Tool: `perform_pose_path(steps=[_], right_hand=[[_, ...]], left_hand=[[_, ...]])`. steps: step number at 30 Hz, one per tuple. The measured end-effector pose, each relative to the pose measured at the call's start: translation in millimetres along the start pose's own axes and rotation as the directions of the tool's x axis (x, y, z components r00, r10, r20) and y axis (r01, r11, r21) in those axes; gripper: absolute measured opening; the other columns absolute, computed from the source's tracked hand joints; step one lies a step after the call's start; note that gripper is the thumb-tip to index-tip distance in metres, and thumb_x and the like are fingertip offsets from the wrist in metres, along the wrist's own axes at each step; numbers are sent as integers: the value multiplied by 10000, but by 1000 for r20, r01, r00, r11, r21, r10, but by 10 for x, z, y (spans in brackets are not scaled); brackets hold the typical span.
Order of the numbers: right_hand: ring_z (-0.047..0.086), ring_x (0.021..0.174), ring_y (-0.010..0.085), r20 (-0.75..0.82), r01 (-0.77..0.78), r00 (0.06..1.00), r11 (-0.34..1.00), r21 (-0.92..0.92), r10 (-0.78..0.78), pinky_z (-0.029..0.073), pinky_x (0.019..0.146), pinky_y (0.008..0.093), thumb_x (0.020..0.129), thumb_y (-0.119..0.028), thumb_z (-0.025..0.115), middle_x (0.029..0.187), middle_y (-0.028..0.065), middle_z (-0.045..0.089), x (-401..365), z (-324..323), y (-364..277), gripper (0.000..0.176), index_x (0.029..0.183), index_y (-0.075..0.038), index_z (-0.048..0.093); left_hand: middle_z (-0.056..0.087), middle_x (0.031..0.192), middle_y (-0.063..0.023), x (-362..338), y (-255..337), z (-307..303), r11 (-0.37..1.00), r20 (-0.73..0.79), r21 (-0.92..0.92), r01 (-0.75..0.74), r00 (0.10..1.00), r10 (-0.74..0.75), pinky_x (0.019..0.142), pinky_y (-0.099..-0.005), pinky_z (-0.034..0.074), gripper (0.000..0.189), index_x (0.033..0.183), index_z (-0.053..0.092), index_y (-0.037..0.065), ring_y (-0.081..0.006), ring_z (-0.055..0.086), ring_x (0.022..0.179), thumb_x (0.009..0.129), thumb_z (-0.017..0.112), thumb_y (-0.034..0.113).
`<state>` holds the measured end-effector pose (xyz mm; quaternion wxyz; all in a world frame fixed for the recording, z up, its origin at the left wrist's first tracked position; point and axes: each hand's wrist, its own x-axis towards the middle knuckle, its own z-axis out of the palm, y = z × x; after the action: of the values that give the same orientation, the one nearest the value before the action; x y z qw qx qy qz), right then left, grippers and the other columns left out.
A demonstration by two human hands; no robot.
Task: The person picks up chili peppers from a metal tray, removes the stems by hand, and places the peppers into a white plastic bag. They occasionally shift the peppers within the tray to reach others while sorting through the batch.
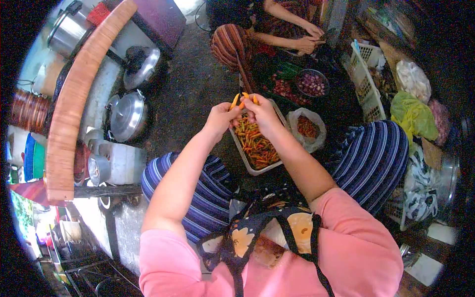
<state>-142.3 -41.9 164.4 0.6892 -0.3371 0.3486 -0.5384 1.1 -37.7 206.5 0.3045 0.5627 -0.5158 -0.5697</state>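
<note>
My left hand (220,119) is closed, its fingertips pinching an orange chili pepper (234,101). Close beside it, my right hand (263,117) is also closed on orange chili peppers (255,100). The fingertips of both hands nearly meet above the far end of a pale rectangular tray (272,169). Many orange, red and greenish chili peppers (257,143) fill this tray, which sits on the floor between my knees. Right of it stands an open clear plastic bag (316,142) with small reddish pieces (308,127) inside, too small to name.
Across from me another person's hands (309,43) work near a bowl of shallots (312,82) and loose reddish shallots (286,90). A white plastic basket (364,81) and a yellow-green bag (413,115) stand right. Metal pots (127,116) and a wooden counter edge (74,109) are left.
</note>
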Motion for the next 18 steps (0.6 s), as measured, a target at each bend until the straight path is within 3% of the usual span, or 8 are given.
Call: perform_pose_path(steps=[3, 5, 8, 10, 11, 13, 14, 18], right_hand=[[385, 447, 35, 14, -8, 1000, 1000, -5, 8, 304, 399, 186, 825, -217, 596, 600, -51, 469, -18, 20, -44, 145, 863, -83, 558], [368, 450, 35, 22, -28, 999, 1000, 3, 28, 285, 415, 187, 829, -215, 596, 584, -49, 440, -7, 9, -19, 148, 864, -82, 544], [399, 481, 34, 6, 2, 1000, 998, -57, -2, 301, 427, 189, 827, -221, 602, 617, -45, 467, 15, 2, 47, 149, 864, -86, 550], [443, 499, 49, -10, -120, 992, 970, 210, 125, 366, 424, 201, 818, -162, 589, 643, -21, 511, 43, -10, 129, 105, 856, -68, 563], [443, 499, 49, -9, -121, 992, 970, 209, 125, 366, 424, 201, 818, -162, 589, 643, -21, 511, 72, -29, 183, 105, 856, -68, 563], [483, 534, 85, 100, -274, 959, 773, 572, 265, 404, 462, 218, 816, -149, 568, 703, 18, 549, 110, -54, 251, 123, 874, -42, 554], [483, 534, 85, 99, -274, 959, 773, 572, 266, 404, 462, 218, 816, -149, 568, 703, 18, 549, 110, -84, 259, 123, 874, -42, 554], [531, 621, 127, 43, -272, 956, 817, 508, 291, 447, 534, 259, 798, -199, 572, 778, 45, 584, 23, -140, 70, 185, 902, -47, 554]], left_hand=[[553, 654, -5, 19, -21, -4, 998, -50, 53, -17, 999, 19, 469, -205, 362, 114, 816, 552, 44, -66, 478, 536, 831, 574, 156], [545, 610, -14, 49, -62, -4, 958, -150, 254, -136, 972, 178, 465, -243, 375, 148, 732, 557, 3, -86, 483, 510, 792, 613, 126], [543, 603, -19, 39, -78, 10, 948, -185, 293, -128, 965, 187, 464, -250, 378, 152, 721, 560, -4, -86, 481, 512, 778, 626, 120], [548, 630, -19, 29, -72, 18, 955, -184, 263, -138, 964, 190, 471, -233, 375, 115, 752, 562, 4, -82, 478, 525, 787, 610, 103], [553, 658, -18, 28, -71, 23, 961, -181, 232, -149, 964, 193, 478, -216, 373, 79, 784, 564, 13, -78, 475, 538, 795, 594, 86], [550, 656, -17, 8, -30, 31, 977, -160, 140, -159, 970, 181, 474, -217, 372, 84, 784, 564, 12, -79, 475, 537, 795, 595, 89], [547, 654, -15, -10, 2, 43, 985, -136, 48, -166, 976, 171, 470, -218, 372, 88, 783, 564, 11, -80, 475, 536, 795, 595, 92], [540, 643, -3, -19, 7, 29, 990, -126, 66, -123, 983, 130, 470, -214, 375, 95, 787, 567, 19, -77, 475, 532, 791, 604, 106]])
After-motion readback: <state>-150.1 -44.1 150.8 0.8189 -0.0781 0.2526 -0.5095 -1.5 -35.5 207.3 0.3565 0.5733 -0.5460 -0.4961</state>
